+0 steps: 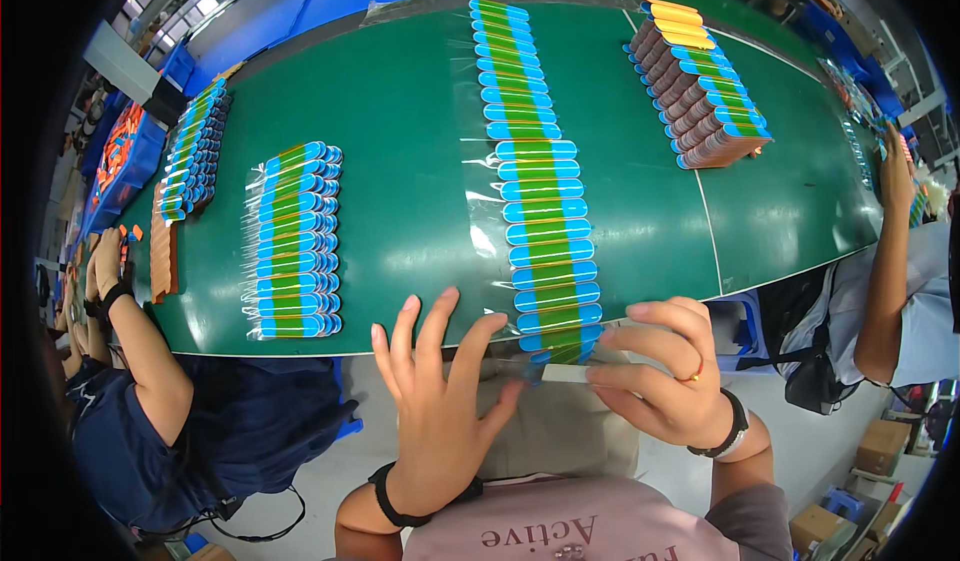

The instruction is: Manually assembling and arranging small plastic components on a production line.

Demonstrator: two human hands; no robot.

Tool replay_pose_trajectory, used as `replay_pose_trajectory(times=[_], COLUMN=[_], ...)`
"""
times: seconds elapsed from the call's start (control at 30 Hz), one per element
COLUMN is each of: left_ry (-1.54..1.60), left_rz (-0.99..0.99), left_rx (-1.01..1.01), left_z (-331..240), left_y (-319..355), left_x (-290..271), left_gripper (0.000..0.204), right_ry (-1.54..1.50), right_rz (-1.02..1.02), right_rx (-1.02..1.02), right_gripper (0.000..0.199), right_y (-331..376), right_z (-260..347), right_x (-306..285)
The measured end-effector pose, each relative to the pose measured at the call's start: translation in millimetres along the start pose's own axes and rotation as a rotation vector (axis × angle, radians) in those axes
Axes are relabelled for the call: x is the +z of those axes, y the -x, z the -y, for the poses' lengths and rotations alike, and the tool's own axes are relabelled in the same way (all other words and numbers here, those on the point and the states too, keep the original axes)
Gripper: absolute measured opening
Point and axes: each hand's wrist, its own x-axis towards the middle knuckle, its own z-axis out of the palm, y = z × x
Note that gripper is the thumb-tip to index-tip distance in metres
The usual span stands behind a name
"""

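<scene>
A long row of flat blue-and-green strips with rounded ends (548,201), shaped like nail files, runs from the far side of the green table (400,211) to its near edge. Clear plastic film (485,231) lies along its left side. My right hand (665,371), at the row's near end, pinches a strip whose pale edge (565,373) shows just over the table edge. My left hand (440,391) is beside it with fingers spread, fingertips over the table edge and thumb close to the film. Whether the thumb touches the film is unclear.
Left of the row lies a layered bundle of strips (298,251), with another stack (195,151) beyond. A taller stack (710,101) stands at the far right, orange pieces (678,23) on top. Co-workers' arms (150,361) (890,261) flank the table. A blue bin (125,166) stands left.
</scene>
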Motion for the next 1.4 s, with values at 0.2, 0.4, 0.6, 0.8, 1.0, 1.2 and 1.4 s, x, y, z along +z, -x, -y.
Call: replay_pose_trajectory(times=[0.2,0.4,0.6,0.8,1.0,1.2,1.4], left_ry=[0.029,0.024,0.027,0.011,0.013,0.024,-0.001], left_rz=[-0.022,-0.014,-0.005,-0.023,-0.035,-0.011,-0.034], left_rx=[-0.011,-0.015,-0.005,-0.012,0.013,0.018,0.033], left_z=[0,2,2,4,6,7,5], left_y=[3,4,3,4,3,5,4], left_x=[2,2,2,4,3,3,3], left_gripper=[0.063,0.063,0.062,0.060,0.060,0.065,0.059], right_ry=[0.029,0.013,0.047,0.126,0.257,0.305,0.225], right_rz=[0.043,0.076,0.139,0.195,0.233,0.210,0.219], right_rx=[0.004,0.002,-0.022,-0.070,0.002,0.014,-0.018], right_gripper=[0.028,0.026,0.020,0.025,0.007,0.007,0.006], right_y=[-3,-6,-11,-15,-12,-8,-16], right_z=[7,10,11,10,13,14,16], right_x=[3,1,11,24,-10,-16,-8])
